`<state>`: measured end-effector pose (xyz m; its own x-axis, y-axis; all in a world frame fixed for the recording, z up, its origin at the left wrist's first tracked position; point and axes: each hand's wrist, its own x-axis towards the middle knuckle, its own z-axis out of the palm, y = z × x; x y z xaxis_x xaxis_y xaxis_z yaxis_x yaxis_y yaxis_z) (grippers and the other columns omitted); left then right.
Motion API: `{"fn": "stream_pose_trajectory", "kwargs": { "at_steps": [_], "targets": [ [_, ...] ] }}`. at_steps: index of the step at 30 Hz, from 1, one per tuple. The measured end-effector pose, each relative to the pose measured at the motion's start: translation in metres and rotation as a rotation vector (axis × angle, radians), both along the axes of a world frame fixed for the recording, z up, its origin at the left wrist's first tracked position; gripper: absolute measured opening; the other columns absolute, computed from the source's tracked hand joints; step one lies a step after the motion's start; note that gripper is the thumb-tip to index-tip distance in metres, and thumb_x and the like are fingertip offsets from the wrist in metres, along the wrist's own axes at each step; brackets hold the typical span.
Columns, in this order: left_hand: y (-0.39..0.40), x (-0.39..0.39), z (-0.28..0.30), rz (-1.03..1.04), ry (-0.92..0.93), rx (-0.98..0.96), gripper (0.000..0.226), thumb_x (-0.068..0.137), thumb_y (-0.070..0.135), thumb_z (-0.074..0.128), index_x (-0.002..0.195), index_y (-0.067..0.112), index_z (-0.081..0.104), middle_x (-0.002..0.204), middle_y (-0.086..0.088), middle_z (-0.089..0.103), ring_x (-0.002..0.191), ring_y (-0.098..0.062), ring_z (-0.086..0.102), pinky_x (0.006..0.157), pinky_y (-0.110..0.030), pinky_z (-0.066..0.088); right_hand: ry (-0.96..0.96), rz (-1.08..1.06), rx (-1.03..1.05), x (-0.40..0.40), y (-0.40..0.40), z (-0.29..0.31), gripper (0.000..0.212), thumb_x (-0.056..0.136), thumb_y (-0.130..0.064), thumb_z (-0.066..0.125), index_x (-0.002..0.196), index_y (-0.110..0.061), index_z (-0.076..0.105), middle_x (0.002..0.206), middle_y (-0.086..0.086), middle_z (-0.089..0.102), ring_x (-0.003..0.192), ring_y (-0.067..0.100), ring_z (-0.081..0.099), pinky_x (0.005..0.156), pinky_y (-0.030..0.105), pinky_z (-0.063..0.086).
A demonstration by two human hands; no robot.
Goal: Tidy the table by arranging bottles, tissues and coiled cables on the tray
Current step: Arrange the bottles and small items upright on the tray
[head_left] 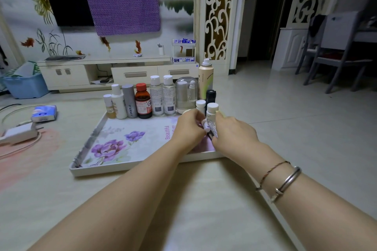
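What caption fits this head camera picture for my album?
Both hands, left hand and right hand, set a small bottle on the flowered tray beside a row of bottles.

Bottles [156,96] lined along tray's [130,169] far edge, tissue pack [43,113] and charger [19,133] left of tray

Purple blooms, white rim

My tray [106,149] shows purple flowers on pale ground; at its far edge stand an amber bottle [143,102] with red cap, white-capped clear bottles [162,96], a grey tube [129,100].
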<state>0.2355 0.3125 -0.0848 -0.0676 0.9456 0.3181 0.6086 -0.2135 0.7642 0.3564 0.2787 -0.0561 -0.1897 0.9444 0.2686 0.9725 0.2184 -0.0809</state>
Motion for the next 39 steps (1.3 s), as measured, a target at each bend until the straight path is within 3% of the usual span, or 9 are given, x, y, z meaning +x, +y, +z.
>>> {"fn": "stream_pose_trajectory", "kwargs": {
  "at_steps": [11, 16, 20, 23, 27, 31, 33, 36, 39],
  "targets": [
    [0.014, 0.002, -0.003, 0.015, 0.094, 0.104, 0.028, 0.076, 0.005, 0.072, 0.101, 0.008, 0.062, 0.103, -0.007, 0.064, 0.093, -0.022, 0.061, 0.080, -0.033, 0.049, 0.029, 0.007, -0.036, -0.001, 0.004, 0.002, 0.035, 0.093, -0.023, 0.051, 0.124, -0.013, 0.041, 0.119, 0.010, 0.052, 0.107, 0.032, 0.056, 0.068, 0.031, 0.034],
    [0.010, -0.001, -0.001, -0.028, 0.002, 0.079, 0.033, 0.073, 0.001, 0.074, 0.104, 0.010, 0.063, 0.108, -0.009, 0.062, 0.091, -0.018, 0.061, 0.069, -0.006, 0.041, 0.046, -0.005, 0.066, -0.001, 0.009, 0.002, 0.029, 0.092, -0.019, 0.049, 0.120, -0.015, 0.044, 0.108, 0.008, 0.054, 0.093, 0.032, 0.056, 0.054, 0.029, 0.025],
    [0.004, -0.003, 0.003, -0.042, -0.091, 0.030, 0.034, 0.074, 0.002, 0.075, 0.106, 0.008, 0.064, 0.104, -0.006, 0.065, 0.090, -0.018, 0.063, 0.075, -0.018, 0.047, 0.209, 0.004, 0.122, 0.004, 0.018, 0.005, 0.012, 0.093, -0.018, 0.048, 0.104, -0.017, 0.053, 0.103, 0.005, 0.059, 0.083, 0.027, 0.049, 0.060, 0.030, 0.032],
    [0.003, -0.004, 0.003, -0.046, -0.115, 0.011, 0.034, 0.075, 0.003, 0.074, 0.106, 0.007, 0.063, 0.104, -0.004, 0.064, 0.090, -0.014, 0.061, 0.073, -0.016, 0.046, 0.292, -0.016, 0.151, 0.007, 0.027, 0.006, 0.014, 0.094, -0.019, 0.047, 0.099, -0.018, 0.060, 0.100, 0.004, 0.063, 0.091, 0.027, 0.056, 0.063, 0.029, 0.035],
    [0.007, 0.000, 0.002, -0.014, -0.157, -0.007, 0.028, 0.077, 0.012, 0.076, 0.102, 0.007, 0.064, 0.094, 0.001, 0.062, 0.088, -0.017, 0.063, 0.080, -0.031, 0.055, 0.370, -0.011, 0.169, 0.007, 0.034, 0.007, 0.018, 0.092, -0.016, 0.048, 0.096, -0.019, 0.066, 0.097, 0.004, 0.063, 0.086, 0.023, 0.053, 0.063, 0.028, 0.035],
    [0.011, 0.001, -0.002, 0.052, -0.127, 0.014, 0.015, 0.079, 0.011, 0.074, 0.093, 0.008, 0.068, 0.093, -0.002, 0.068, 0.082, -0.014, 0.063, 0.081, -0.027, 0.053, 0.421, 0.024, 0.167, 0.006, 0.041, 0.007, 0.018, 0.090, -0.014, 0.051, 0.093, -0.018, 0.068, 0.096, 0.004, 0.064, 0.086, 0.023, 0.052, 0.065, 0.027, 0.035],
    [0.011, -0.001, -0.001, 0.067, -0.214, -0.004, 0.009, 0.081, 0.008, 0.073, 0.089, 0.009, 0.070, 0.094, -0.005, 0.070, 0.086, -0.017, 0.066, 0.083, -0.031, 0.054, 0.455, 0.064, 0.159, 0.007, 0.045, 0.008, 0.017, 0.088, -0.014, 0.053, 0.092, -0.020, 0.068, 0.095, 0.003, 0.066, 0.091, 0.024, 0.056, 0.067, 0.029, 0.040],
    [0.004, -0.008, 0.005, 0.025, -0.623, -0.093, 0.009, 0.082, -0.004, 0.068, 0.086, 0.003, 0.068, 0.092, -0.018, 0.068, 0.091, -0.031, 0.068, 0.086, -0.043, 0.057, 0.505, 0.157, 0.129, 0.011, 0.052, 0.012, 0.014, 0.087, -0.019, 0.056, 0.090, -0.025, 0.068, 0.087, -0.005, 0.066, 0.089, 0.019, 0.055, 0.073, 0.030, 0.045],
    [-0.004, -0.014, 0.011, -0.092, -0.889, -0.112, 0.018, 0.084, -0.009, 0.063, 0.102, -0.010, 0.061, 0.095, -0.024, 0.065, 0.088, -0.034, 0.066, 0.087, -0.035, 0.056, 0.561, 0.261, 0.028, 0.014, 0.057, 0.018, 0.010, 0.088, -0.026, 0.060, 0.095, -0.030, 0.066, 0.084, -0.012, 0.065, 0.082, 0.010, 0.053, 0.072, 0.029, 0.044]
  ]
}}
